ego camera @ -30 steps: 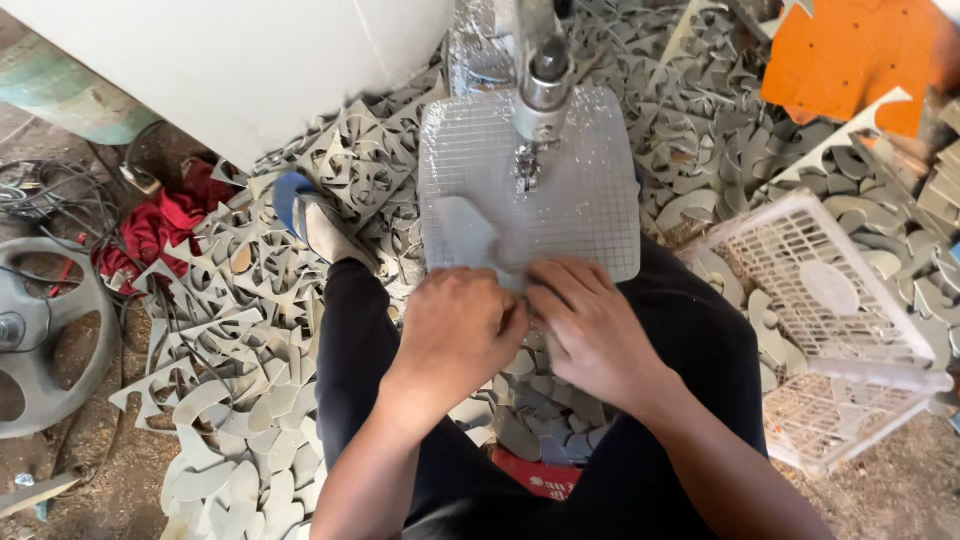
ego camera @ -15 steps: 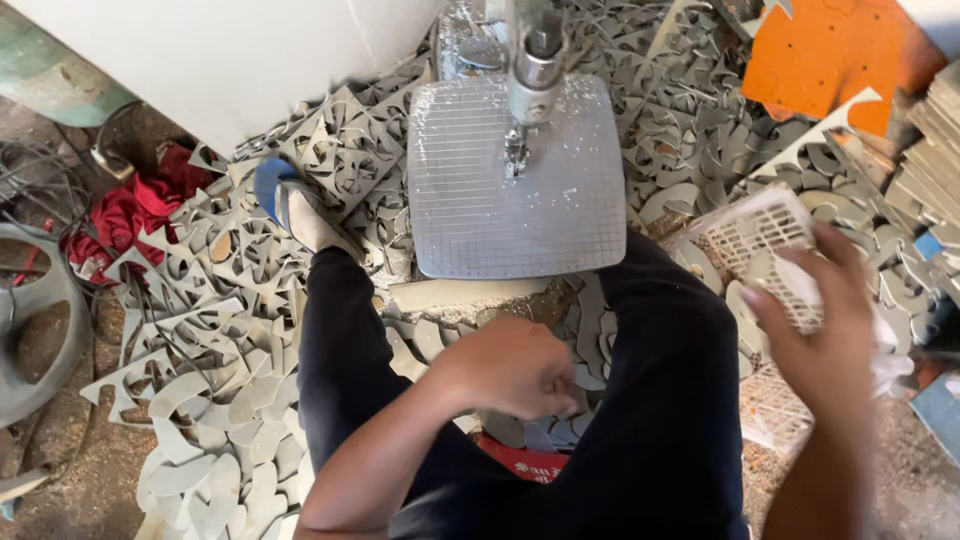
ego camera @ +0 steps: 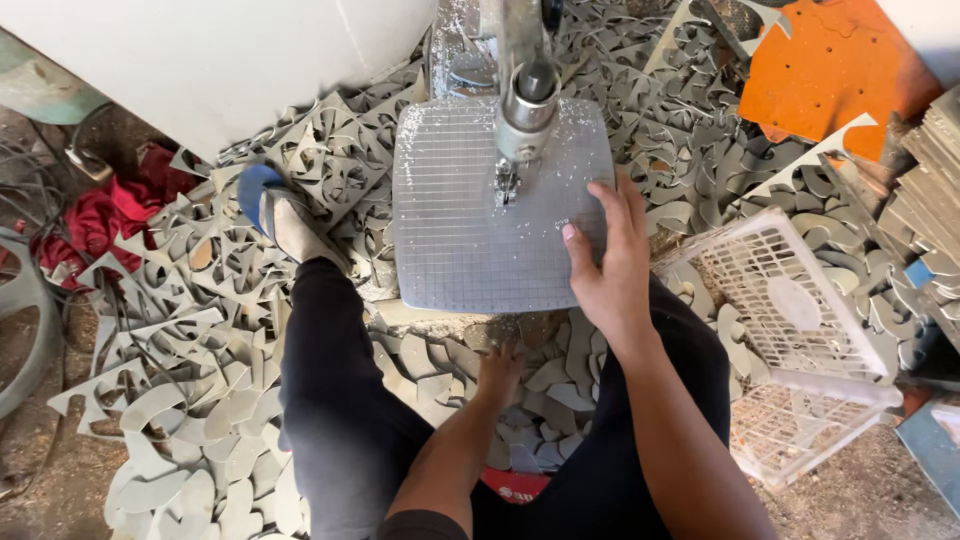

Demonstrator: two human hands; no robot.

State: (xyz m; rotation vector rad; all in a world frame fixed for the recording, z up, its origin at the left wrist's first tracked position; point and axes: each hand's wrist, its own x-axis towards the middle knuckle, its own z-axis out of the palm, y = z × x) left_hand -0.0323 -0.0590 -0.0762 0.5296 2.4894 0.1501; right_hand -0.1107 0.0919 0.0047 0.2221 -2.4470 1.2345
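Observation:
I sit at a small scroll-saw table (ego camera: 450, 230), a grey gridded plate with the saw head (ego camera: 525, 100) above its middle. My right hand (ego camera: 605, 260) lies flat on the plate's right edge, fingers spread a little, with nothing in it. My left hand (ego camera: 497, 372) reaches down between my knees, just below the plate's front edge, among grey cut-out scraps (ego camera: 545, 385). Its fingertips are hidden, so I cannot tell whether it holds a piece. The plate itself carries only sawdust.
Grey cut-out offcuts (ego camera: 170, 400) cover the floor all around. A white plastic basket (ego camera: 800, 330) lies tilted at my right. An orange board (ego camera: 820, 70) and stacked boards (ego camera: 940, 190) stand at the back right, red cloth (ego camera: 110, 215) lies at the left, and my sandalled foot (ego camera: 275, 215) rests beside the table.
Both hands were together at the plate's front. The right hand swung out over the basket and has come back onto the plate. The left hand has dropped below the plate's front edge.

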